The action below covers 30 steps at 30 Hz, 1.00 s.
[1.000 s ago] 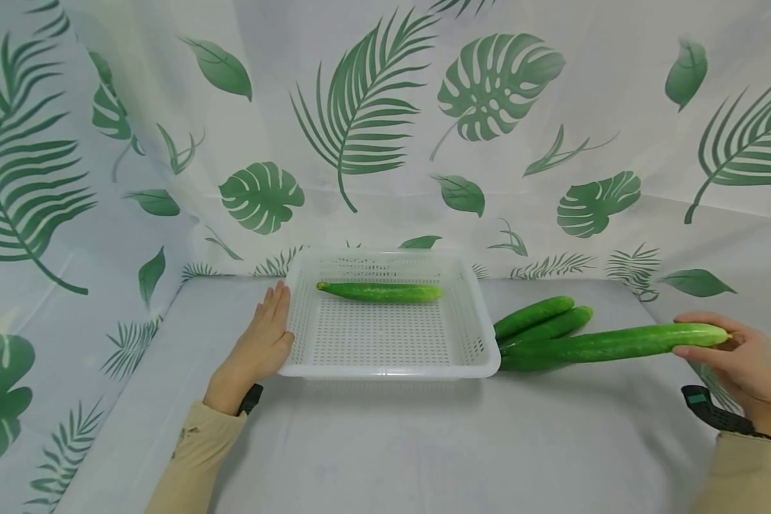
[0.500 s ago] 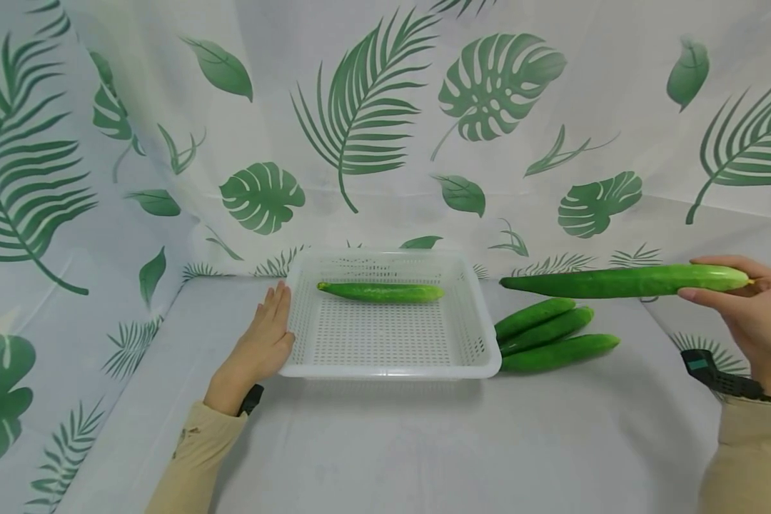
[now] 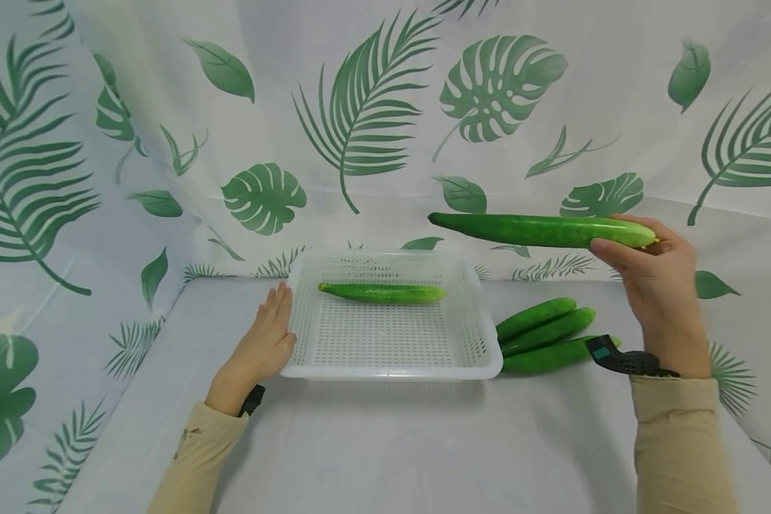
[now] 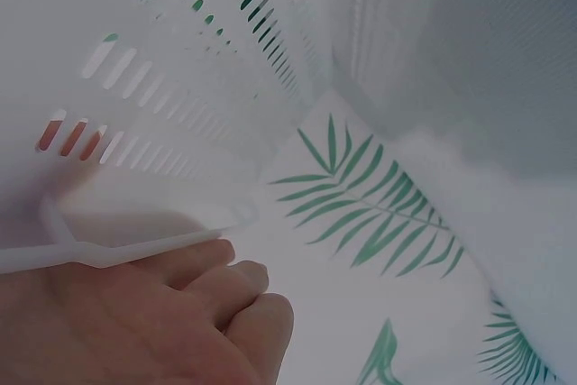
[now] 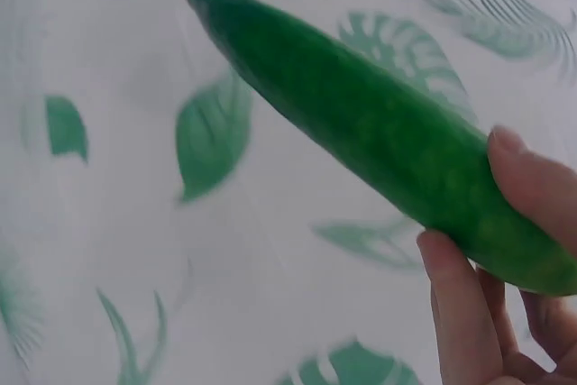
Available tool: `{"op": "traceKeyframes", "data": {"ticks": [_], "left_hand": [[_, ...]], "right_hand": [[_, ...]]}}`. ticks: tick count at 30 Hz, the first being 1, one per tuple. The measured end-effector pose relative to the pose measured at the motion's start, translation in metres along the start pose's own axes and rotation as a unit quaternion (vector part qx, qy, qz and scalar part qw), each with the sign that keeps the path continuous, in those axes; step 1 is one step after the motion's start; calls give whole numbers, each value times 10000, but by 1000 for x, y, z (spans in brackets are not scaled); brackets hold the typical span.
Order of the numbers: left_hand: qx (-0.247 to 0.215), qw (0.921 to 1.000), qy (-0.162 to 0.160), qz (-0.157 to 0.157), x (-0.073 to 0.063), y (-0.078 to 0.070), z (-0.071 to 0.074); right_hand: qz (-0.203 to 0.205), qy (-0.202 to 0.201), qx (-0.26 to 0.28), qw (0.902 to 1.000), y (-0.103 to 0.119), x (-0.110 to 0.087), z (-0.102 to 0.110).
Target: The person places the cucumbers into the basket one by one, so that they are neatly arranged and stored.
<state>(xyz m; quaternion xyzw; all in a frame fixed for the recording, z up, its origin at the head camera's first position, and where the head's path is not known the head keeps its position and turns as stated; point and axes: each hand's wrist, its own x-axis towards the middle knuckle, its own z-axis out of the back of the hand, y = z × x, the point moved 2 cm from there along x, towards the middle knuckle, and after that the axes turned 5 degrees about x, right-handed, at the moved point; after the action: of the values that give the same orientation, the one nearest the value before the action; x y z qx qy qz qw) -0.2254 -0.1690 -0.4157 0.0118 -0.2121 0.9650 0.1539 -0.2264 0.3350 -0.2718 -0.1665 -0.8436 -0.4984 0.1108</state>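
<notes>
In the head view my right hand (image 3: 662, 275) is raised at the right and grips a long green cucumber (image 3: 533, 230) near its pale end. The dark tip points left, toward the space above the basket. Thumb and fingers lie on either side of the same cucumber (image 5: 352, 114) in the right wrist view. My left hand (image 3: 260, 343) has its fingers straight and rests against the left side of a white perforated plastic basket (image 3: 392, 372). One cucumber (image 3: 382, 293) lies inside the basket, along its back wall. In the left wrist view the fingers (image 4: 239, 290) are under the rim.
Several more cucumbers (image 3: 546, 330) lie fanned out on the table just right of the basket, their left ends behind its rim. A white curtain (image 3: 373, 214) printed with green leaves hangs behind the pale table (image 3: 392, 450) and at its sides.
My right hand has lifted the cucumber off the pile at the right, then carried it up and left toward the basket. The left hand and basket have stayed in place.
</notes>
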Motion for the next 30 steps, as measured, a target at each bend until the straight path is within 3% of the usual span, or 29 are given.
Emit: {"op": "traceKeyframes", "data": {"ticks": [9,15,23,30], "left_hand": [[-50,10000,-35,-45,0,0,0],[-43,9999,-51,-78,1,2,-1],[-41,9999,-51,-85,1,1,0],[1,9999,-56,-92,1,2,0]], "right_hand": [[-465,318,-744,9956,-57,11,-63],[-910,509,-1534,9826,-103,16,-92],[-1607,725,-2378,9552,-156,18,-110],[-2055,801,-2787,9347,-185,16,-110]]}}
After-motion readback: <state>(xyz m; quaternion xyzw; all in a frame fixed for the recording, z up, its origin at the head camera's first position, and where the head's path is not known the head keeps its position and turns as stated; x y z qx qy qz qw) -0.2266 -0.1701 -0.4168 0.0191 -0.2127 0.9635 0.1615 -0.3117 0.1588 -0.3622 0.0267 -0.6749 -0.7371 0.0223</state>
